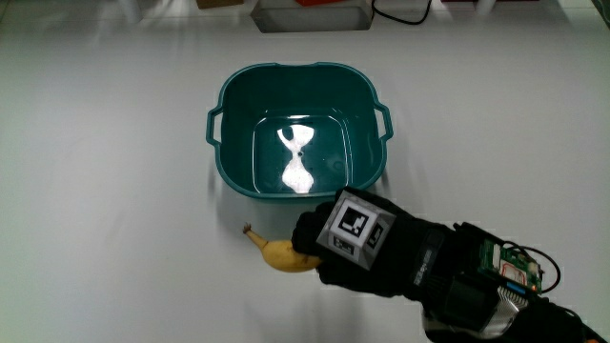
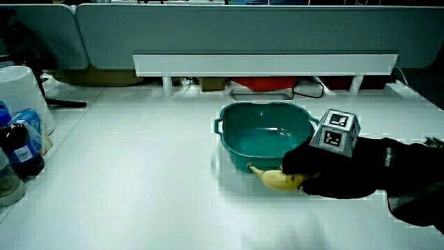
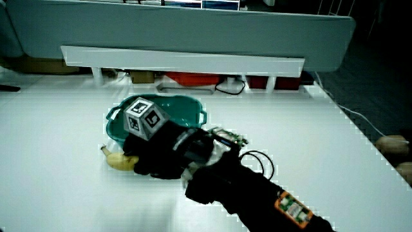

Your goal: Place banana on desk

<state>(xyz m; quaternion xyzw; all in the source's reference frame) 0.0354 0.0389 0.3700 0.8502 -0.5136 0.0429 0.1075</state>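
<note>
In the main view the banana (image 1: 281,254) lies on the white bench (image 1: 105,191), just beside the teal tub (image 1: 297,129) on the side nearer the person, its stem end pointing away from the hand (image 1: 367,246). The hand covers the banana's other end with fingers curled down over it, apparently closed on the fruit, which looks to be resting on the bench surface. In a side view the banana (image 2: 277,180) sits low against the tub's (image 2: 263,135) outer wall, the hand (image 2: 340,170) wrapped over one end. In a side view from another angle the banana (image 3: 118,161) pokes out from under the hand (image 3: 161,154). It is probably light, soft and easily bruised; a gentle hold around the thick middle suits it best.
</note>
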